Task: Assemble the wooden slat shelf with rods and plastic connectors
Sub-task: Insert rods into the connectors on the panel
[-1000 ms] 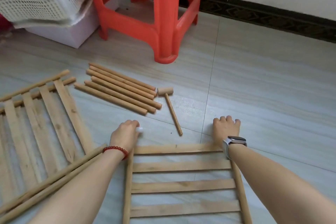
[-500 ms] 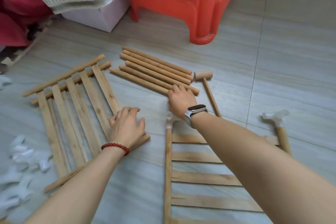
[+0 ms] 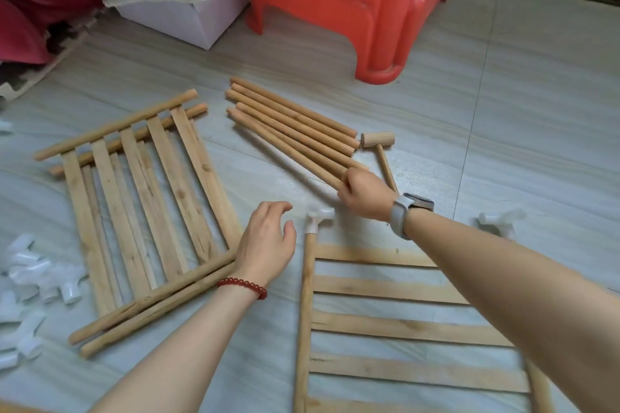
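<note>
On the pale grey tiled floor [image 3: 503,94], your right hand [image 3: 364,196] curls around one end of a round wooden rod [image 3: 285,147] in the loose row beside the small wooden mallet [image 3: 378,141]. Your left hand [image 3: 266,241] hovers with fingers relaxed, holding nothing, beside the wooden slat panel [image 3: 385,325] with its white plastic connector [image 3: 318,216]. A red plastic stool [image 3: 362,10] stands behind.

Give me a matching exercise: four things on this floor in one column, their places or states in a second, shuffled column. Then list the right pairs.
Things:
1. right hand
2. left hand
3. mallet
4. loose connectors

Places or states:
A. heaped at the far left
B. grips the near end of a rod
C. lies just right of the rod row, head away from the person
D. open, fingers relaxed, between the two slat panels

Pairs: 1-B, 2-D, 3-C, 4-A
</note>
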### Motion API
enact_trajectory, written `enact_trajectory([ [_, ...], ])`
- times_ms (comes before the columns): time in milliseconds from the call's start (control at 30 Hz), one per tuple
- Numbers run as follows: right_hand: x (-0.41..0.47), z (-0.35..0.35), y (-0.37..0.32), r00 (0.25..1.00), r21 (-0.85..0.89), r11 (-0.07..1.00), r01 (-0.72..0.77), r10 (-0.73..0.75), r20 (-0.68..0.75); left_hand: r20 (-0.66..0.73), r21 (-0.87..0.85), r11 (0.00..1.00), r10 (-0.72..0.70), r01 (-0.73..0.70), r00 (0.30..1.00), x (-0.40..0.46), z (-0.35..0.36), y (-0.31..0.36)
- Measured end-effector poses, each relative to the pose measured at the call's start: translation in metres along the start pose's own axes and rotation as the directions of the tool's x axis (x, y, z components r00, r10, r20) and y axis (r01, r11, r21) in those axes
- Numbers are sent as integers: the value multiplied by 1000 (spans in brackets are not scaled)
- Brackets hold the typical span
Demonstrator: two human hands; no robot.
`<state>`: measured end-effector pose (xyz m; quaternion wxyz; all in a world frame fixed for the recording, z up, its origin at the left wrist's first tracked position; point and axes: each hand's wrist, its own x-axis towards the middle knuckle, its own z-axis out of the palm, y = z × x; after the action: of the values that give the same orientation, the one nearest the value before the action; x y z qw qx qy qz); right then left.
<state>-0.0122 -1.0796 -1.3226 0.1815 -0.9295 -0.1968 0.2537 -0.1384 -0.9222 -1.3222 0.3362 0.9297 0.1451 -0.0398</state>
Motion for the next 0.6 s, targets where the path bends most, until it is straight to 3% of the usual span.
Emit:
enact_trajectory([
  [67, -27, -7, 23, 995, 123, 991, -50, 38, 96, 48, -135, 982, -125, 131, 991, 3, 14, 12],
  [167, -70, -8, 58, 988, 281, 950, -138, 111, 111, 188, -268, 907, -283, 326, 941, 12, 31, 31],
  [300, -99, -12, 75, 986, 523, 835, -169, 146, 85, 200, -316, 870, -329, 379, 923, 28, 44, 40],
  [400, -99, -18, 73, 979, 807, 571, -147, 199, 38, 179, -336, 840, -387, 426, 905, 27, 53, 41],
  [500, -94, -27, 68, 967, 943, 318, -100, 255, 17, 147, -422, 793, -420, 440, 896, 17, 55, 43],
  [533, -94, -33, 67, 966, 944, 320, -82, 260, -4, 137, -453, 783, -412, 426, 901, 15, 53, 44],
  [600, -98, -46, 65, 968, 898, 437, -43, 242, -72, 127, -498, 779, -368, 380, 921, 13, 44, 52],
])
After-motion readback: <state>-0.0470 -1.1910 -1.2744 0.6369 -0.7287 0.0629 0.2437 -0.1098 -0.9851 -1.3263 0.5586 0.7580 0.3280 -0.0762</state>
